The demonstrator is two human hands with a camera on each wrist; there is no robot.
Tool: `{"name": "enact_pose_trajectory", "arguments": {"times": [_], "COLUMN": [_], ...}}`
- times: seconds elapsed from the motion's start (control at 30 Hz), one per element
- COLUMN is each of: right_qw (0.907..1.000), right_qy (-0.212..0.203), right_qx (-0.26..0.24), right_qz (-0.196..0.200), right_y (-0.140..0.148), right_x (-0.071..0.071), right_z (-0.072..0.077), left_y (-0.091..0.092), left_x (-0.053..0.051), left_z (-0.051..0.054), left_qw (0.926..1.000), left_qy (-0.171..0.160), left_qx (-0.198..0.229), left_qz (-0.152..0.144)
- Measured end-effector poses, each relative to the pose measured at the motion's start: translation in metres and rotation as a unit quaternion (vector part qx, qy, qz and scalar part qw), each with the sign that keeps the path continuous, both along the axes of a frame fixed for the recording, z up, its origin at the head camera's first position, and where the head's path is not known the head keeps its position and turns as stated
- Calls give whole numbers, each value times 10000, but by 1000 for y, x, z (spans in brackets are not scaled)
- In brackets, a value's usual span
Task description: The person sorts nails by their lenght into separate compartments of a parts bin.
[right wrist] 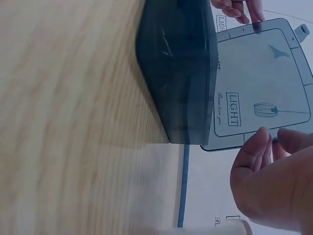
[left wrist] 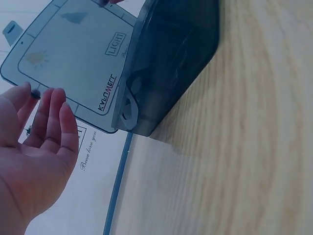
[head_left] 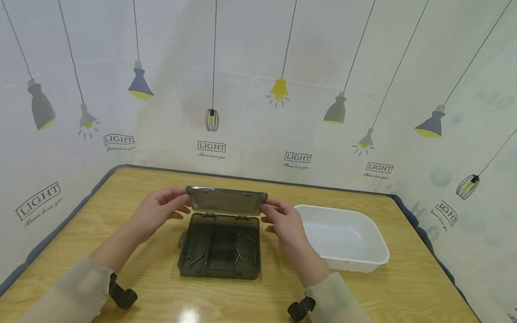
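A dark see-through storage box (head_left: 219, 272) with compartments stands on the table, its hinged lid (head_left: 226, 201) raised at the back. Thin metal pins, perhaps nails or screws, lie in the compartments, several on the left (head_left: 191, 250) and more on the right (head_left: 238, 254). My left hand (head_left: 154, 214) pinches the lid's left edge between thumb and fingers. On the opposite side my right hand (head_left: 285, 224) pinches the right edge. The left wrist view shows a latch loop (left wrist: 129, 110) on the box's side and lettering on the clear lid (left wrist: 73, 63).
A white plastic tub (head_left: 353, 265) stands right of the box, partly behind my right forearm. The wooden table (head_left: 149, 291) has a dark edge strip (head_left: 257, 179) along the back. Behind it hangs a pale curtain (head_left: 250, 151) printed with lamps.
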State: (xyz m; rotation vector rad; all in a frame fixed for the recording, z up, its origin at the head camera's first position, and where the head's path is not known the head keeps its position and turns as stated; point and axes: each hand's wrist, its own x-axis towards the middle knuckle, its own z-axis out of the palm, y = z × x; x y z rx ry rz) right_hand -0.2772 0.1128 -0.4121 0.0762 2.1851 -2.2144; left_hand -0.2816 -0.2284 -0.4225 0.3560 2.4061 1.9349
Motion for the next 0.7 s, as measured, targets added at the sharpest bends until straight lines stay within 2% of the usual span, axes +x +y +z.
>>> {"name": "enact_pose_trajectory", "arguments": {"times": [0.33, 0.53, 0.7], "right_qw": [9963, 9911, 9843], "right_qy": [-32, -154, -253], "right_qx": [344, 582, 765], "right_qz": [792, 1188, 1568], "right_y": [20, 30, 35], "right_x": [25, 40, 49], "right_z": [1, -1, -2], "left_y": [-12, -17, -21], "left_x": [25, 40, 52], "left_z": [3, 4, 3], "left_qw": [9964, 9916, 9881], "left_qy": [180, -16, -219], "left_qx": [-340, -747, -987], "left_qz": [-755, -1059, -1162]}}
